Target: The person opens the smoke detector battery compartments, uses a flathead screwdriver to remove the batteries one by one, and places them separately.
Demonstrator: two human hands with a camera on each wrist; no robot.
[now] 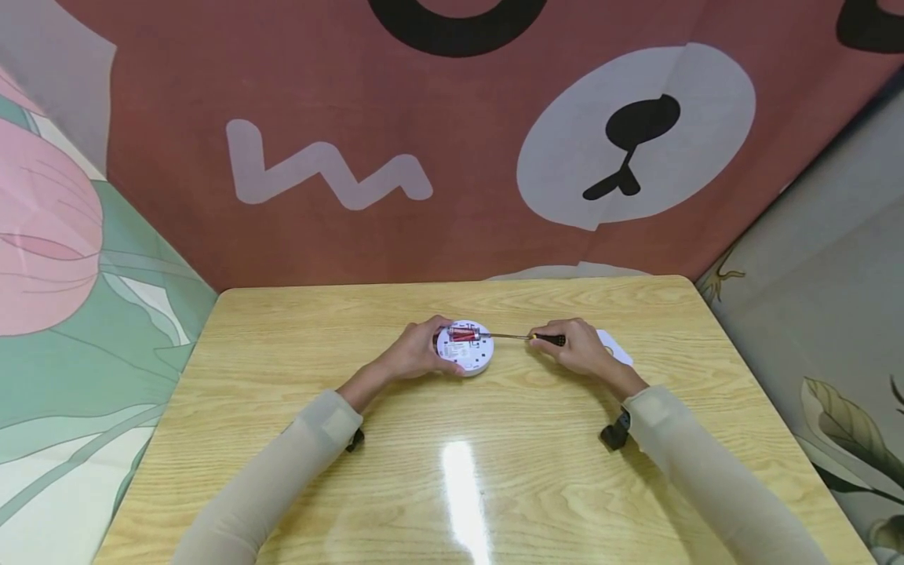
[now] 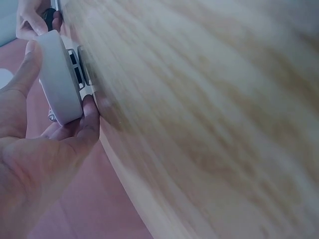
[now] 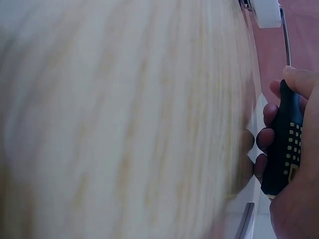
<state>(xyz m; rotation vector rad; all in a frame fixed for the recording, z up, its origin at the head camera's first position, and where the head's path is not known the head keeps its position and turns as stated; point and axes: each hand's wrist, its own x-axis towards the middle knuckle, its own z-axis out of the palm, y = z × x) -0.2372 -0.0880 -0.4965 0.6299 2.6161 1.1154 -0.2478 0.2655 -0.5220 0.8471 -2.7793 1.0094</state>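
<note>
My left hand (image 1: 417, 351) grips a round white smoke detector (image 1: 464, 359) by its rim, thumb on one side and fingers on the other. Its printed back faces up, with a red battery (image 1: 464, 335) in a slot near the far edge. In my right hand (image 1: 577, 345) is a screwdriver (image 1: 510, 337), held by its black and yellow handle (image 3: 283, 149). The thin shaft points left, and its tip reaches the battery's right end; exact contact is too small to tell. In the left wrist view the detector (image 2: 60, 79) is seen edge-on, held just above the table.
A flat white piece (image 1: 616, 347) lies on the wooden table (image 1: 282, 337), partly behind my right wrist. A red patterned cloth (image 1: 466, 227) hangs along the table's far edge, and printed cloths hang at both sides.
</note>
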